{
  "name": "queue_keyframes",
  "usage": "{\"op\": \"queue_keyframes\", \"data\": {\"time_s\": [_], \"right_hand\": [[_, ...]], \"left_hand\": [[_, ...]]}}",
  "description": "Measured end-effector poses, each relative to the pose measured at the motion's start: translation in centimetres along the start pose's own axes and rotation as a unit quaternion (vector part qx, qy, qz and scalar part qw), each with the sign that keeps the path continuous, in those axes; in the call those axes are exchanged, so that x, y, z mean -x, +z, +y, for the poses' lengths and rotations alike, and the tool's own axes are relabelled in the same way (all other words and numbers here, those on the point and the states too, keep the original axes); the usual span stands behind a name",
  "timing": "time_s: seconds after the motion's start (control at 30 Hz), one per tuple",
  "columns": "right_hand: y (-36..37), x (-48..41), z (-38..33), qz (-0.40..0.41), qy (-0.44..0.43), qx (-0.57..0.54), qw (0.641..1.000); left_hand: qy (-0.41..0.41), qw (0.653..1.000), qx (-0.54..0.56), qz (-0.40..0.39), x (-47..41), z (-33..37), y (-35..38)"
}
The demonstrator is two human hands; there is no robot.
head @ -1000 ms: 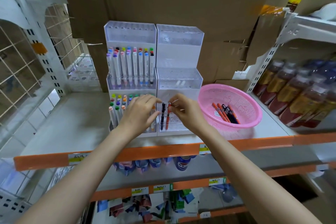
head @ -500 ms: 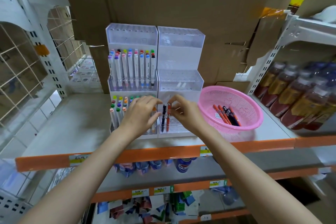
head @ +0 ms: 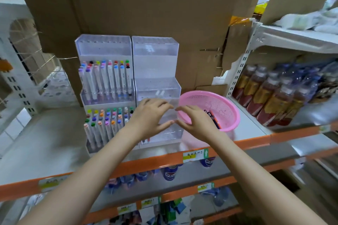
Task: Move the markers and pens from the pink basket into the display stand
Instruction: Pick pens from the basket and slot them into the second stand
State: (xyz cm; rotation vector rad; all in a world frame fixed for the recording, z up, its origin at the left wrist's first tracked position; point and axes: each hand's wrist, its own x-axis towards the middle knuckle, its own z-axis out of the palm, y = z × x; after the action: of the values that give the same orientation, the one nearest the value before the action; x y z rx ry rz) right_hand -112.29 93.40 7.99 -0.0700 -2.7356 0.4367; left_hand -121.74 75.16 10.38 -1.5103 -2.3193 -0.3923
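Observation:
A clear tiered display stand (head: pixel 155 64) sits on the shelf, its left half filled with colour-capped markers (head: pixel 108 82). To its right stands the pink basket (head: pixel 230 115) with several red and black pens (head: pixel 213 117) inside. My left hand (head: pixel 148 117) hovers over the stand's lower right tier, fingers spread and relaxed, holding nothing. My right hand (head: pixel 195 120) hangs over the basket's left rim, fingers loosely bent, holding nothing I can see. Both hands hide the pens in the lower right tier, apart from their tips (head: pixel 145 140).
Cardboard boxes (head: pixel 146 5) stand behind the stand. Bottled drinks (head: pixel 270 95) fill the neighbouring white shelf on the right. The grey shelf (head: pixel 45 137) has an orange front edge (head: pixel 252 141). A wire rack (head: pixel 27 56) is at the left.
Both hands have left the two pens in the lower right tier and shifted right, towards the basket. The camera has moved closer and lower.

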Motion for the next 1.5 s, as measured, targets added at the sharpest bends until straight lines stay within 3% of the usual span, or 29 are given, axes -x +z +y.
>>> {"op": "queue_keyframes", "data": {"time_s": [0.23,0.3,0.53,0.63,0.77,1.13,1.33,1.5], "right_hand": [[-2.0,2.0,6.8,-0.013,0.11,-0.015,0.994],[-2.3,2.1,8.9,-0.027,0.135,-0.011,0.99],[-1.9,-0.3,14.9,-0.127,0.175,0.021,0.976],[-0.7,-2.1,16.6,-0.174,0.169,0.028,0.97],[0.8,-3.9,17.7,-0.19,0.154,0.024,0.969],[2.6,-5.4,18.6,-0.159,0.2,-0.006,0.967],[2.8,-5.4,18.5,-0.174,0.22,-0.014,0.96],[2.7,-5.0,18.3,-0.185,0.182,-0.014,0.966]], "left_hand": [[0.06,0.998,0.004,-0.005,-5.9,5.2,4.0],[0.057,0.997,0.016,-0.038,-7.8,6.5,5.5],[-0.082,0.972,0.018,-0.219,-13.5,7.3,11.8],[-0.129,0.957,0.036,-0.259,-14.5,7.0,13.8],[-0.161,0.951,0.09,-0.247,-14.9,6.6,15.6],[-0.205,0.934,0.111,-0.271,-15.8,6.1,17.0],[-0.232,0.937,0.091,-0.246,-16.0,6.2,16.7],[-0.283,0.924,0.16,-0.202,-15.9,5.9,16.6]]}}
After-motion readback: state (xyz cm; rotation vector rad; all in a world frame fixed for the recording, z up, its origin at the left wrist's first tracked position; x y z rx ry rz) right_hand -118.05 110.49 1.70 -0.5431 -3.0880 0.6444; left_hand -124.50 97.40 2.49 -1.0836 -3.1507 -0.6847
